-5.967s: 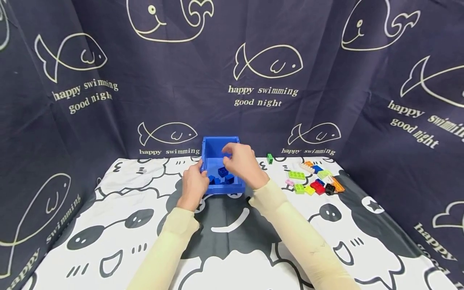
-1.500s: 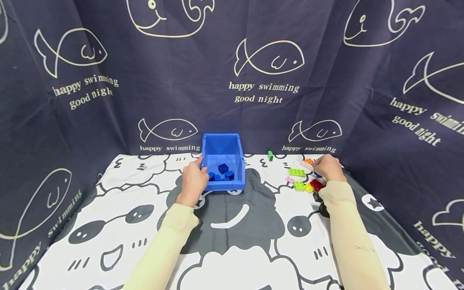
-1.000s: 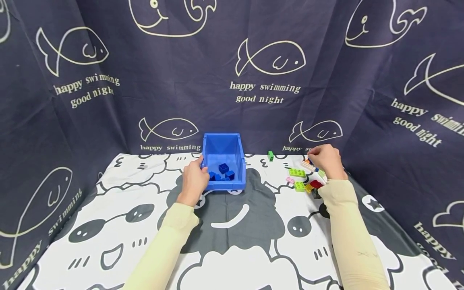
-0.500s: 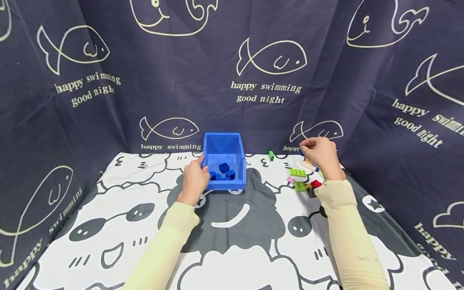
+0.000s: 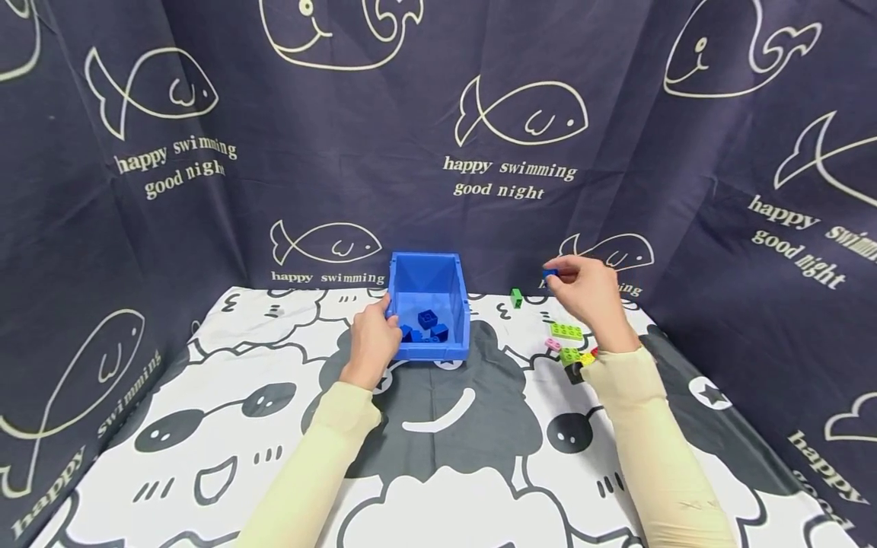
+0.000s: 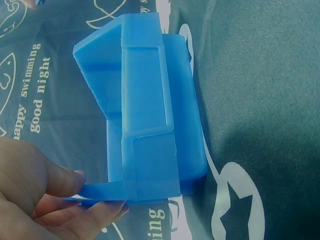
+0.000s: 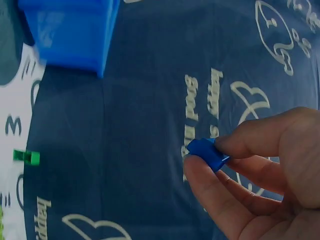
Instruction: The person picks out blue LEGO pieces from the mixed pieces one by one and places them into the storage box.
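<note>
A blue plastic bin (image 5: 430,350) stands near the back wall with several blue building bricks (image 5: 428,319) inside. My left hand (image 5: 373,340) grips its left side wall; in the left wrist view the thumb lies on one face of the wall (image 6: 105,191) and the fingers on the other. To the right, my right hand (image 5: 591,298) pinches a small blue building brick (image 7: 209,153) between thumb and fingertips, raised above the table. The bin's side (image 7: 75,35) appears at the upper left of the right wrist view, apart from that hand.
Below the right hand lie a lime brick (image 5: 566,331), a pink brick (image 5: 553,345), a second lime brick (image 5: 569,356) and a black brick (image 5: 574,372). The right forearm hides others of the pile. A green brick (image 5: 517,297) stands alone by the back curtain (image 5: 342,167).
My right hand has taken a blue brick from the pile, lifted it and carried it left towards the bin. Six seconds ago that hand was over the bin. My left hand keeps its grip.
</note>
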The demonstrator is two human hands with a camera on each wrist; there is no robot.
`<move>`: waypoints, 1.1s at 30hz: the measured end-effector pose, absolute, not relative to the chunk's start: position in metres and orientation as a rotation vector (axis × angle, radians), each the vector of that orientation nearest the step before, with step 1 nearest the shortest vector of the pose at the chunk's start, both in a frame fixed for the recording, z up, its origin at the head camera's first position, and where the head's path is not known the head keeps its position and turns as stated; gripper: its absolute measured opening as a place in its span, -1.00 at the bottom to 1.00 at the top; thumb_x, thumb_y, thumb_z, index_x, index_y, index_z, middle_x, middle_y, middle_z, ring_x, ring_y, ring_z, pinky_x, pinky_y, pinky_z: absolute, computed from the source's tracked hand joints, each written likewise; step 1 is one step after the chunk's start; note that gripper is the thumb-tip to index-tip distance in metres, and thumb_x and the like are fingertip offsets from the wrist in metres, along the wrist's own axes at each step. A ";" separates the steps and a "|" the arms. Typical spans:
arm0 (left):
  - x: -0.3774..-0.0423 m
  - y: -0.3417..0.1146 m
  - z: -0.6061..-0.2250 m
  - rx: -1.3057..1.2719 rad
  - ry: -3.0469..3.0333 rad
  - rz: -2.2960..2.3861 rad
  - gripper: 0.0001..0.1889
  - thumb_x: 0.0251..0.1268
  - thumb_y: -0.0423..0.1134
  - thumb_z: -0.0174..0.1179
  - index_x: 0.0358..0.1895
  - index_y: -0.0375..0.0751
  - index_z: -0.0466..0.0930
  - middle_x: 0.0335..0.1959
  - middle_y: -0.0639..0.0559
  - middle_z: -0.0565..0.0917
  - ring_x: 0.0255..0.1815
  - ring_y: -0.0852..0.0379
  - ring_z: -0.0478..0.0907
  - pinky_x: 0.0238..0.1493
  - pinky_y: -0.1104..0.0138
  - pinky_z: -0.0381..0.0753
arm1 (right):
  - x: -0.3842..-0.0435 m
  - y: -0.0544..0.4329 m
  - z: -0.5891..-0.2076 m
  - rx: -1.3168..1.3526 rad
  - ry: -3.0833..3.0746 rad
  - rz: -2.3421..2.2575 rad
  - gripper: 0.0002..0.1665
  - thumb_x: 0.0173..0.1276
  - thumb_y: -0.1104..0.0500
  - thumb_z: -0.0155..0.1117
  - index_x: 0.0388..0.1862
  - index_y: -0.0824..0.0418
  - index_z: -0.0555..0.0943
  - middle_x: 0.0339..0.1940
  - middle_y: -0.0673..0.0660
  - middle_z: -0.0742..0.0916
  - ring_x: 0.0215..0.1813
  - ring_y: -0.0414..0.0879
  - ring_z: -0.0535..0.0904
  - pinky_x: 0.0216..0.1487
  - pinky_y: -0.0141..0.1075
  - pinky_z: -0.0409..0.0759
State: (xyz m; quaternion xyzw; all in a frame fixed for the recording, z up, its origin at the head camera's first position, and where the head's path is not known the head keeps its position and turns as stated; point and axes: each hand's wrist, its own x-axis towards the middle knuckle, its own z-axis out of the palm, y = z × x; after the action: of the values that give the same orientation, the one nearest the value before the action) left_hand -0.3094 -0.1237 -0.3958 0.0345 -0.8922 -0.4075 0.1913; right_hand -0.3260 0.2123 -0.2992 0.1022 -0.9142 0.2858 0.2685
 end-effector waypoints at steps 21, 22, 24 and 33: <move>-0.309 -0.124 -0.393 0.093 -2.503 -1.132 -0.45 0.41 -0.37 0.18 0.47 -0.20 0.48 0.28 -0.27 0.64 0.25 -0.24 0.62 0.22 -0.04 0.58 | -0.322 0.088 -0.298 0.552 -2.643 0.750 -0.59 0.23 0.29 0.35 0.09 0.14 0.74 -0.04 0.22 0.79 -0.08 0.05 0.74 0.02 -0.02 0.71; -0.309 -0.124 -0.393 0.095 -2.502 -1.132 -0.45 0.41 -0.37 0.19 0.46 -0.20 0.49 0.28 -0.27 0.64 0.24 -0.24 0.62 0.22 -0.04 0.57 | -0.323 0.084 -0.299 0.557 -2.646 0.750 -0.58 0.23 0.31 0.34 0.10 0.14 0.74 -0.06 0.21 0.79 -0.12 0.03 0.72 -0.02 -0.06 0.70; -0.309 -0.124 -0.393 0.097 -2.501 -1.133 -0.45 0.41 -0.37 0.19 0.46 -0.20 0.49 0.28 -0.27 0.64 0.25 -0.24 0.62 0.23 -0.04 0.57 | -0.324 0.077 -0.302 0.566 -2.658 0.747 -0.57 0.24 0.32 0.33 0.11 0.14 0.74 -0.06 0.20 0.78 -0.13 0.02 0.69 -0.06 -0.08 0.69; -0.308 -0.122 -0.393 0.127 -2.515 -1.146 -0.46 0.44 -0.35 0.20 0.47 -0.19 0.48 0.29 -0.27 0.63 0.25 -0.25 0.62 0.23 -0.05 0.58 | -0.332 0.048 -0.323 0.549 -2.802 0.739 -0.56 0.31 0.35 0.32 0.18 0.21 0.70 0.09 0.23 0.77 -0.08 0.07 0.71 -0.11 -0.08 0.75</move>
State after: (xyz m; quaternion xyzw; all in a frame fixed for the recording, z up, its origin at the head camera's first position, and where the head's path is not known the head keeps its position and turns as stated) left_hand -0.3082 -0.1215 -0.3925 0.0451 -0.8931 -0.4070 0.1861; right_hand -0.3324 0.0475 -0.3226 0.1852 -0.9457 0.2493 0.0959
